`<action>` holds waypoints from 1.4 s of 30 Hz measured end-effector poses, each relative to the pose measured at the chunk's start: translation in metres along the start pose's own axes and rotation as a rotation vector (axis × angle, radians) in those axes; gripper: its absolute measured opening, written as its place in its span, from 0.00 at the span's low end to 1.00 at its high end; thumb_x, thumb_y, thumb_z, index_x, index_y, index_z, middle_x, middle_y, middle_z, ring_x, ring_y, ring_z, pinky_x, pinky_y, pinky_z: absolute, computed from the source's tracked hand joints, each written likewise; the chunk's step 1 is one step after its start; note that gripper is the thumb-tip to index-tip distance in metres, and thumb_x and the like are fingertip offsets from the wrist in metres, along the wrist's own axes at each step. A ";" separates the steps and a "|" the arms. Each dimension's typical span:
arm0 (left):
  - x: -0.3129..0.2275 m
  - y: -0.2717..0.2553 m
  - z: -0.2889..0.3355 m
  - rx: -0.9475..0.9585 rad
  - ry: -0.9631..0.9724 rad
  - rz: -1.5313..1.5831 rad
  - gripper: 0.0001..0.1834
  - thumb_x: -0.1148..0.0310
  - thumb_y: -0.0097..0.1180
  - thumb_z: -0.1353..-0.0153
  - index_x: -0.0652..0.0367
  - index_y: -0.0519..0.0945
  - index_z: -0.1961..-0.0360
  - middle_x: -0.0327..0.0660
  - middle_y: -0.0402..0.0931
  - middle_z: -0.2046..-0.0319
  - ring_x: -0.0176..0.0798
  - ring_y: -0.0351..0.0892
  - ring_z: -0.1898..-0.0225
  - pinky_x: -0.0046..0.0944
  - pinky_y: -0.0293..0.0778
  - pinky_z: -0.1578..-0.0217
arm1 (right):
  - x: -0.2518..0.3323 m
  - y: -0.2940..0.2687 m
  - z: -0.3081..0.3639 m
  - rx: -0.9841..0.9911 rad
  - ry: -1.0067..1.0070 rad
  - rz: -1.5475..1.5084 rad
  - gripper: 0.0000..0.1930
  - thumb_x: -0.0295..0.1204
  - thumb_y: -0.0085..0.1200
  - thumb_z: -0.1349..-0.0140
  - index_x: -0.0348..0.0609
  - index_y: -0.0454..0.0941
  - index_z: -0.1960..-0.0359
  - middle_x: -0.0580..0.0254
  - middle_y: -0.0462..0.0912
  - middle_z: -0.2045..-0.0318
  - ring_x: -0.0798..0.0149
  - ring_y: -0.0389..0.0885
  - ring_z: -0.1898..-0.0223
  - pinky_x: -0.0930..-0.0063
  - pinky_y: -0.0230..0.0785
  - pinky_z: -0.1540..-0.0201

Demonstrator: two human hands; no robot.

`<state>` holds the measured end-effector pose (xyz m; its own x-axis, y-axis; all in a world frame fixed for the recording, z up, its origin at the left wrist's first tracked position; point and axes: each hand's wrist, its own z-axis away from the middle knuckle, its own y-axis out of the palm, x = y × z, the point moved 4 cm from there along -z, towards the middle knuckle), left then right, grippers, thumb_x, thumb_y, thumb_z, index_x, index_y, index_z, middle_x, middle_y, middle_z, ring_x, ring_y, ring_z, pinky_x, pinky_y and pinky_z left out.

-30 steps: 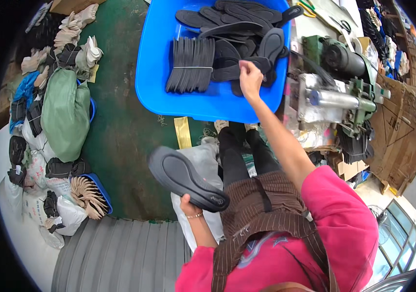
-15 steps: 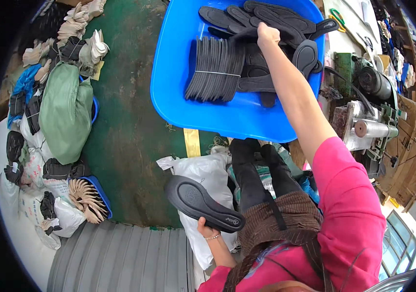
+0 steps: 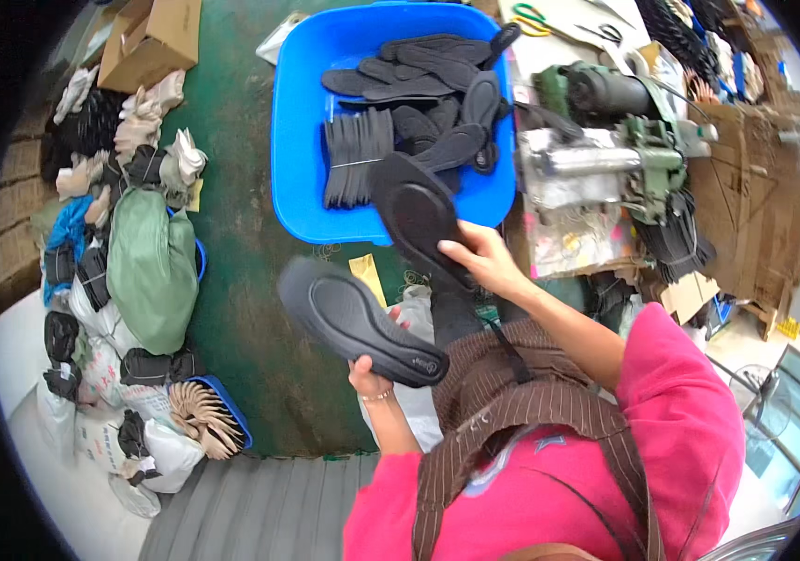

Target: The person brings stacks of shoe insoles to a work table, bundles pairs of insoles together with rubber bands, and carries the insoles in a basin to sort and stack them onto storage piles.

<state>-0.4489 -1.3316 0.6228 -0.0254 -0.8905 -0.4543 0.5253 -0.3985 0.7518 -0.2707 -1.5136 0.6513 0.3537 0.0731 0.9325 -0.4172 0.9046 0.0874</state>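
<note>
My left hand (image 3: 372,379) is closed around the heel part of a stack of black shoe insoles (image 3: 353,318); how many lie in it I cannot tell. Another black insole (image 3: 414,208) is pinched near one end by my right hand (image 3: 484,260), thumb on top. It tilts up in front of the near rim of a blue plastic tub (image 3: 289,192). Inside the tub lie several loose black insoles (image 3: 432,65) and a tied bundle of insoles (image 3: 355,154) standing on edge. The two held lots are close together but apart.
Right of the tub are a green machine (image 3: 652,159) with a metal roller, and a white table with scissors (image 3: 531,19). Along the left lie a green sack (image 3: 149,271), bagged goods and a small blue basket (image 3: 231,416) of beige pieces. A cardboard box (image 3: 152,47) stands far left.
My right hand has come back from the tub toward me, bringing an insole out. My left hand has moved slightly up and left with its stack. The head view has shifted.
</note>
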 end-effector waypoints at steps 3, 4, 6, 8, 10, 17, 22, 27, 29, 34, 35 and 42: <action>0.015 0.012 -0.006 0.117 -0.133 -0.010 0.44 0.66 0.60 0.54 0.72 0.56 0.37 0.62 0.68 0.46 0.67 0.71 0.46 0.64 0.70 0.46 | 0.012 -0.067 0.081 -0.227 0.054 0.041 0.13 0.32 0.54 0.35 0.33 0.76 0.56 0.71 0.78 0.65 0.77 0.72 0.62 0.78 0.67 0.57; 0.017 0.033 -0.010 0.144 -0.165 -0.039 0.43 0.67 0.60 0.54 0.73 0.57 0.37 0.62 0.68 0.47 0.68 0.72 0.47 0.63 0.71 0.46 | 0.013 -0.085 0.107 -0.349 0.065 0.030 0.12 0.31 0.54 0.35 0.33 0.76 0.57 0.71 0.78 0.66 0.77 0.72 0.62 0.78 0.67 0.57; 0.027 0.080 -0.013 0.223 -0.161 -0.197 0.42 0.64 0.59 0.53 0.73 0.59 0.38 0.59 0.69 0.46 0.62 0.74 0.47 0.56 0.72 0.46 | -0.024 -0.129 0.154 -0.554 0.093 0.021 0.13 0.33 0.55 0.35 0.34 0.77 0.57 0.70 0.80 0.64 0.76 0.73 0.62 0.79 0.66 0.56; 0.047 0.091 -0.017 0.242 -0.144 -0.226 0.40 0.66 0.58 0.53 0.73 0.60 0.39 0.59 0.69 0.46 0.61 0.74 0.47 0.56 0.71 0.45 | -0.042 -0.154 0.168 -0.632 0.143 -0.143 0.14 0.34 0.55 0.35 0.33 0.78 0.57 0.69 0.81 0.65 0.75 0.73 0.64 0.79 0.67 0.58; 0.066 0.114 -0.018 0.270 -0.148 -0.279 0.40 0.67 0.58 0.53 0.73 0.59 0.39 0.58 0.69 0.46 0.60 0.74 0.47 0.56 0.71 0.45 | -0.068 -0.194 0.146 -0.652 0.168 0.048 0.16 0.37 0.54 0.35 0.32 0.78 0.57 0.67 0.82 0.66 0.76 0.74 0.64 0.79 0.67 0.58; 0.113 0.183 0.001 0.329 -0.075 -0.491 0.34 0.77 0.63 0.53 0.67 0.65 0.43 0.49 0.75 0.52 0.42 0.78 0.51 0.42 0.73 0.48 | 0.033 -0.151 0.109 -0.307 0.237 -0.401 0.23 0.44 0.50 0.33 0.30 0.76 0.55 0.52 0.84 0.66 0.61 0.84 0.66 0.71 0.77 0.59; 0.137 0.197 0.002 0.344 0.171 -0.842 0.36 0.78 0.70 0.56 0.67 0.66 0.45 0.46 0.75 0.52 0.39 0.76 0.52 0.39 0.72 0.48 | 0.037 -0.117 0.144 -0.196 -0.001 -0.305 0.19 0.28 0.59 0.39 0.32 0.71 0.49 0.59 0.81 0.57 0.72 0.78 0.56 0.76 0.70 0.51; 0.142 0.208 0.012 0.214 0.424 -0.929 0.36 0.79 0.69 0.55 0.68 0.65 0.44 0.45 0.72 0.49 0.39 0.73 0.49 0.38 0.68 0.46 | 0.016 -0.132 0.158 -0.464 -0.059 -0.113 0.18 0.19 0.58 0.42 0.34 0.70 0.50 0.62 0.81 0.61 0.73 0.78 0.59 0.79 0.70 0.53; 0.141 0.194 0.008 0.192 0.339 -0.816 0.32 0.80 0.66 0.53 0.68 0.67 0.45 0.45 0.74 0.51 0.38 0.74 0.51 0.38 0.69 0.47 | 0.030 -0.128 0.165 -0.483 -0.176 -0.148 0.18 0.17 0.57 0.42 0.34 0.69 0.49 0.61 0.81 0.60 0.73 0.78 0.58 0.79 0.70 0.53; 0.121 0.185 0.011 0.267 0.056 -0.481 0.33 0.74 0.59 0.47 0.69 0.63 0.40 0.53 0.71 0.47 0.49 0.74 0.47 0.45 0.71 0.45 | -0.029 -0.154 0.191 -0.627 -0.278 -0.227 0.20 0.15 0.55 0.41 0.34 0.70 0.47 0.61 0.80 0.58 0.73 0.77 0.58 0.80 0.69 0.53; 0.118 0.186 0.011 0.336 0.065 -0.461 0.34 0.69 0.58 0.46 0.70 0.62 0.39 0.55 0.70 0.45 0.52 0.73 0.46 0.47 0.71 0.44 | -0.060 -0.165 0.195 -0.738 -0.244 -0.177 0.18 0.16 0.57 0.42 0.33 0.73 0.49 0.64 0.80 0.60 0.75 0.76 0.59 0.81 0.69 0.54; 0.111 0.169 0.013 0.235 -0.102 -0.190 0.39 0.57 0.54 0.45 0.73 0.60 0.39 0.59 0.68 0.44 0.56 0.72 0.45 0.51 0.69 0.44 | 0.003 -0.195 0.108 -0.632 -0.337 -0.160 0.09 0.20 0.58 0.41 0.33 0.76 0.60 0.67 0.81 0.67 0.79 0.74 0.65 0.83 0.67 0.61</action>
<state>-0.3739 -1.5013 0.7058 -0.1958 -0.8077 -0.5562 0.2920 -0.5895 0.7532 -0.2790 -1.7348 0.6745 0.0507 -0.1211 0.9913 0.2162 0.9704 0.1075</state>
